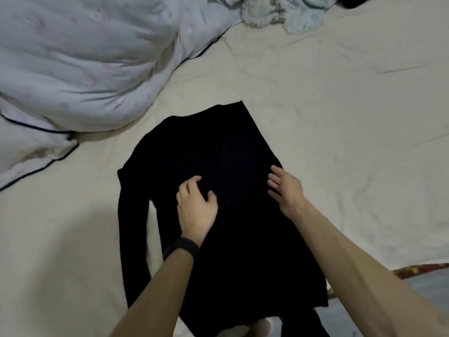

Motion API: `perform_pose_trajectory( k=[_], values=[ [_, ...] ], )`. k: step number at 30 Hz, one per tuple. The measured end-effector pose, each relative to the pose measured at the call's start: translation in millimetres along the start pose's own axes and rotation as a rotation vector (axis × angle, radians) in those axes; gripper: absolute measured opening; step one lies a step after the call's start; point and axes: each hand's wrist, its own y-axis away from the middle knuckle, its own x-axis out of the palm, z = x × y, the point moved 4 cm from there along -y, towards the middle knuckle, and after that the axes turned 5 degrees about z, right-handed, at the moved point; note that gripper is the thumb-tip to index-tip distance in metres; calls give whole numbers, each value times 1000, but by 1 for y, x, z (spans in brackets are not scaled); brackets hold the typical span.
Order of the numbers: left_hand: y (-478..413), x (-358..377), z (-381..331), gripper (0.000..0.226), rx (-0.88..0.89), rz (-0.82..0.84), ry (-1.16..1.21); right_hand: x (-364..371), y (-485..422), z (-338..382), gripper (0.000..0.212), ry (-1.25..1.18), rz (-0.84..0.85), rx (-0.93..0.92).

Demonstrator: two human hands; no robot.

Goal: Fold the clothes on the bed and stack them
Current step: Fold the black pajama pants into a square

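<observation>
Sleeve (132, 227) lies loose at left, not yet folded. Left hand (196, 205) open, pressing black top (218, 147) flat on bed (352, 117). Right hand (286, 188) open, fingers straight along right edge. Smooth first, then fold sleeve inward, edges square.

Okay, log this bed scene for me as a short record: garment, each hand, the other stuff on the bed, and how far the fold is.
garment: black long-sleeved top, flat on the cream sheet
sleeve: left sleeve lies out along the top's side
left hand: rests on the top, fingers loosely bent; black wristband
right hand: straight fingers touch the top's right edge
other: white quilt far left; crumpled pale cloth at the far edge
fold: partly done, it seems; not yet stacked
</observation>
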Motion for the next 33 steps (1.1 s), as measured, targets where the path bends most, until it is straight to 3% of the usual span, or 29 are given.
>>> perform_pose_trajectory(
  k=[2,6,11,15,17,21,24,29,33],
  values=[
    [-55,3,-41,46,92,62,64,10,-20,15,39,-134,21,101],
    [-146,19,-109,54,115,216,47,16,-42,29,35,-331,70,321],
    [-216,36,-156,61,25,321,-471,10,-54,33,13,-494,95,401],
    [-241,39,-189,36,85,397,-795,2,-60,31,13,-668,113,394],
    [-246,44,-203,26,62,503,-635,0,-60,29,16,-729,141,403],
    [-248,60,-218,19,-116,601,73,-8,-64,34,11,-855,95,367],
    [-249,77,-215,14,-155,618,133,-12,-68,38,8,-835,27,323],
    [-252,92,-209,4,-162,547,270,-11,-71,30,26,-568,-17,218],
    [-250,95,-202,31,-124,514,327,-21,-69,33,18,-568,-88,197]
  ],
)
